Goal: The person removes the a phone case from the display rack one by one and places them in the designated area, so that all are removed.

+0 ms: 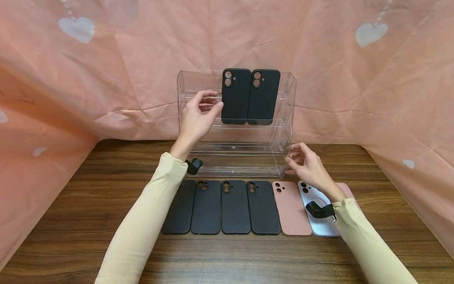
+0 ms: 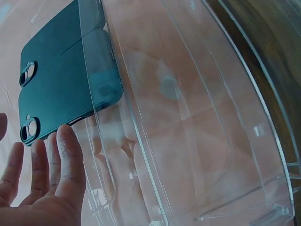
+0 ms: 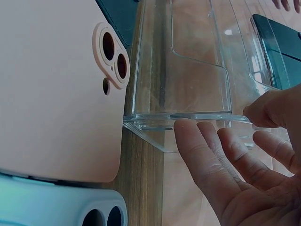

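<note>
Two black phone cases, a left one and a right one, stand side by side on an upper tier of a clear acrylic display rack. My left hand is beside the left case, its fingertips at the case's side edge and nothing gripped. In the left wrist view, those fingers are extended along that edge. My right hand rests its fingertips against the rack's right side panel. In the right wrist view, the fingers are loosely extended and the thumb is near the panel's edge.
Before the rack, a row on the wooden table holds several black phone cases, a pink case, a pale blue case and another pink case partly behind my right wrist. A pink curtain surrounds the table.
</note>
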The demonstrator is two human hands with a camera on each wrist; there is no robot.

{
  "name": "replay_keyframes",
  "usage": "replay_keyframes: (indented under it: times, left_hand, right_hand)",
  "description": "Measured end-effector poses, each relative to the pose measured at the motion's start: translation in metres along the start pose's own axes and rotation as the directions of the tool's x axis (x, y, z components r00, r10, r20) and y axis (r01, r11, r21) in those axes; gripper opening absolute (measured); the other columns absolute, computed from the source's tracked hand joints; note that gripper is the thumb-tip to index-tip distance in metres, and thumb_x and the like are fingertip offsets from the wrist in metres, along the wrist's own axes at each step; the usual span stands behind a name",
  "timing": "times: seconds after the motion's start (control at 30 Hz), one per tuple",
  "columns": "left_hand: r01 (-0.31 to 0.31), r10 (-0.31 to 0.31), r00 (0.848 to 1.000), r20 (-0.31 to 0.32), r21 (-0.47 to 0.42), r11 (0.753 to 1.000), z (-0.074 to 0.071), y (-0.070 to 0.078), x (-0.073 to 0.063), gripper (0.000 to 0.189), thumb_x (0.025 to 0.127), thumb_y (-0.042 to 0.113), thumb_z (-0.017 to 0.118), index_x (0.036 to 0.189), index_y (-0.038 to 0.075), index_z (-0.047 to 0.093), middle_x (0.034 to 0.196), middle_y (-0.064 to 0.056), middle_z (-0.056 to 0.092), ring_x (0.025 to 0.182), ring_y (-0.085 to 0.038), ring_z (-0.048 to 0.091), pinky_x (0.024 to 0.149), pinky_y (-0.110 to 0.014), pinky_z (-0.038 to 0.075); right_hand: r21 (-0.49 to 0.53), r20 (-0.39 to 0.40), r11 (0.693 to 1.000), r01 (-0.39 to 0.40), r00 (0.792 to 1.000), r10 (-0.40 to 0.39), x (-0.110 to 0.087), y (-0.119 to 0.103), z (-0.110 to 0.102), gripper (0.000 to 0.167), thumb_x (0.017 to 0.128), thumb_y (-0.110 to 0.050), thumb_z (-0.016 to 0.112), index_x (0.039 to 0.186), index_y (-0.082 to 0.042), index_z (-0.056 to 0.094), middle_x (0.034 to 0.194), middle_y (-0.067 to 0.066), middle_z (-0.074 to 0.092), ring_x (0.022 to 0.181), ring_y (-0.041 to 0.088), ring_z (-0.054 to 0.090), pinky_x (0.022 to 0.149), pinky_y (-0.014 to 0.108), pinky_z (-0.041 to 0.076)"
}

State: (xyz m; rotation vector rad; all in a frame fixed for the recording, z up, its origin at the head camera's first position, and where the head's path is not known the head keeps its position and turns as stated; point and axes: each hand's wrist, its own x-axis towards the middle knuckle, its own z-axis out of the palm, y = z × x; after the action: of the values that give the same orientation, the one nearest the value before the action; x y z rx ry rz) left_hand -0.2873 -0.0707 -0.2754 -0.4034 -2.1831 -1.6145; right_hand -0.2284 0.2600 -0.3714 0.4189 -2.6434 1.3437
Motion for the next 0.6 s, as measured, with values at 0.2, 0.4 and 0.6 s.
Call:
replay_keyframes:
  times: [0.2,0.4,0.6]
  left_hand:
    - [0.018,-0.017,1.0,-0.005,0.058,0.998,0.005,-0.001,0.007,0.038,0.096,0.024,0.069,0.132,0.014,0.064,0.119,-0.009,0.071,0.106,-0.023,0.074,0.096,-0.035,0.058]
    - [0.035,-0.033,0.999,-0.019,0.116,0.993,0.01,-0.005,0.014,0.04,0.096,0.025,0.067,0.134,0.013,0.062,0.123,-0.011,0.07,0.106,-0.025,0.075,0.097,-0.036,0.058]
    - [0.035,-0.029,0.999,-0.045,0.151,0.988,0.016,-0.008,0.019,0.037,0.096,0.023,0.066,0.132,0.013,0.063,0.12,-0.01,0.072,0.102,-0.025,0.073,0.095,-0.035,0.057]
  right_hand:
    - [0.026,0.002,1.0,-0.002,1.0,0.002,0.001,0.001,0.001,0.039,0.097,0.0,0.062,0.132,0.007,0.047,0.11,0.028,0.063,0.08,0.005,0.067,0.066,0.034,0.065]
    - [0.051,0.01,0.999,-0.017,1.0,0.016,0.002,0.001,0.001,0.039,0.098,0.0,0.062,0.133,0.008,0.046,0.112,0.028,0.061,0.081,0.009,0.069,0.067,0.035,0.065]
    - [0.03,0.006,1.0,-0.009,1.0,0.009,0.001,0.003,0.001,0.038,0.098,0.0,0.062,0.132,0.008,0.047,0.112,0.028,0.062,0.081,0.008,0.068,0.066,0.034,0.065]
